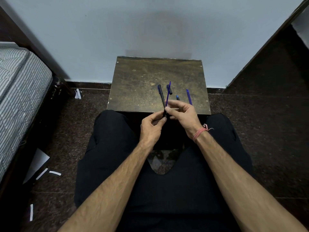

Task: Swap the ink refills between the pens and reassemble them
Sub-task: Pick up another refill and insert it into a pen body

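Head view: a seated person in dark trousers works over the near edge of a small worn brown table point(142, 77) set against a pale wall.

The left hand point(151, 127) pinches the lower end of a black pen barrel point(161, 96) between thumb and fingertips; the barrel points up and away over the table. The right hand point(181, 113) pinches a blue ink refill point(168, 92) between thumb and forefinger, just beside the barrel and leaning slightly right of it. A pink thread band point(199, 133) circles the right wrist.

Loose on the table: a black pen cap point(169, 89) behind the held refill, a small blue piece point(177, 97) near the right hand, and a second blue refill point(189, 97) further right, apart from the others.

A striped mattress point(20, 91) stands at left; paper scraps point(55, 172) lie on the dark floor.
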Demonstrator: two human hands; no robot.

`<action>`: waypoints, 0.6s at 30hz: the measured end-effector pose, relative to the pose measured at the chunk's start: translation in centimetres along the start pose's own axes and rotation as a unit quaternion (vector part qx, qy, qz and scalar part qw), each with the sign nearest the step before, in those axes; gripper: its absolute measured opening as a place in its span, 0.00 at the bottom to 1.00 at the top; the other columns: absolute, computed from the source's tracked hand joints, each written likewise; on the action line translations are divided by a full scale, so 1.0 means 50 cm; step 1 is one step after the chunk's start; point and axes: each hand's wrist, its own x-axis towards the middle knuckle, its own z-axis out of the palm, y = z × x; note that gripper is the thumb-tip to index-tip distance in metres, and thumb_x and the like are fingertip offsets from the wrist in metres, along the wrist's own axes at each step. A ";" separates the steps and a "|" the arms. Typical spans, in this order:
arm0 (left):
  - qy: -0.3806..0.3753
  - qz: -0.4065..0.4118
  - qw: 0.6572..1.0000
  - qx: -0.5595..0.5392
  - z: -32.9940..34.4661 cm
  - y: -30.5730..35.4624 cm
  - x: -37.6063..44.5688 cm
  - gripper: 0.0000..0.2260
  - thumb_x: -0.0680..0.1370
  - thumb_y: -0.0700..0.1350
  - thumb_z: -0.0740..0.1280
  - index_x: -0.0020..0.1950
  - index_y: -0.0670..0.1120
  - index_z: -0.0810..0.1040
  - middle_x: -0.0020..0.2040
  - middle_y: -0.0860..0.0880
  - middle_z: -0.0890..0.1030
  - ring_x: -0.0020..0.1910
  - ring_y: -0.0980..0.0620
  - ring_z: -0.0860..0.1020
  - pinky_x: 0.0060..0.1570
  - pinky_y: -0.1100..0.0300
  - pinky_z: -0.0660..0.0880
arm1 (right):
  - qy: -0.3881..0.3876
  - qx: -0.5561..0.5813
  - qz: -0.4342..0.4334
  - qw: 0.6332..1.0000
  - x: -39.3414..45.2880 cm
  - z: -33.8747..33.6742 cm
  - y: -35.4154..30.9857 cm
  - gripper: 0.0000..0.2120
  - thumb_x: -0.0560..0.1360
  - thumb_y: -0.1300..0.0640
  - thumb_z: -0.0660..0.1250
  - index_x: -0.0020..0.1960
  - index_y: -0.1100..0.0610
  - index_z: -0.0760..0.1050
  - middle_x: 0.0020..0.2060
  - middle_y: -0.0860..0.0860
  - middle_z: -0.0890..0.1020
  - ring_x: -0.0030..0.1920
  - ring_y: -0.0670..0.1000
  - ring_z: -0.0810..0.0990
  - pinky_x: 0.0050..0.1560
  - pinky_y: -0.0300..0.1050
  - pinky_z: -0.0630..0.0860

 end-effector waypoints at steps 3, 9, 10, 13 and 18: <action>-0.009 0.004 1.000 0.004 0.000 -0.003 0.001 0.15 0.82 0.36 0.75 0.60 0.56 0.89 0.57 0.51 0.91 0.60 0.52 0.89 0.67 0.48 0.83 | 0.008 0.043 0.003 0.999 0.001 -0.002 -0.005 0.14 0.81 0.60 0.75 0.67 0.59 0.84 0.51 0.52 0.86 0.47 0.46 0.85 0.47 0.39 0.81; -0.007 -0.021 1.000 0.014 -0.001 -0.009 0.004 0.14 0.82 0.37 0.76 0.65 0.50 0.88 0.59 0.51 0.91 0.60 0.53 0.88 0.69 0.47 0.83 | 0.033 0.047 0.005 0.998 0.003 -0.005 -0.003 0.09 0.79 0.57 0.77 0.57 0.59 0.88 0.42 0.45 0.88 0.42 0.41 0.84 0.45 0.37 0.80; -0.005 -0.023 1.000 0.016 -0.001 -0.009 0.005 0.15 0.82 0.38 0.76 0.66 0.50 0.88 0.59 0.51 0.90 0.61 0.52 0.88 0.69 0.47 0.82 | 0.030 0.027 0.004 0.999 0.003 -0.005 -0.002 0.08 0.79 0.56 0.78 0.56 0.59 0.89 0.43 0.46 0.88 0.43 0.41 0.85 0.46 0.37 0.80; 0.004 -0.027 0.999 0.019 0.000 -0.008 0.005 0.14 0.81 0.39 0.77 0.66 0.50 0.88 0.60 0.50 0.90 0.62 0.52 0.88 0.69 0.46 0.82 | 0.008 -0.022 -0.003 1.000 -0.001 -0.005 -0.001 0.08 0.77 0.58 0.80 0.56 0.56 0.89 0.47 0.50 0.90 0.46 0.42 0.85 0.47 0.37 0.79; -0.001 -0.027 0.999 0.018 -0.001 -0.006 0.003 0.13 0.82 0.38 0.76 0.64 0.52 0.88 0.58 0.52 0.90 0.60 0.53 0.88 0.69 0.46 0.83 | 0.013 -0.010 -0.010 1.000 -0.002 -0.005 -0.007 0.10 0.78 0.57 0.79 0.59 0.55 0.88 0.50 0.49 0.89 0.48 0.43 0.86 0.47 0.38 0.81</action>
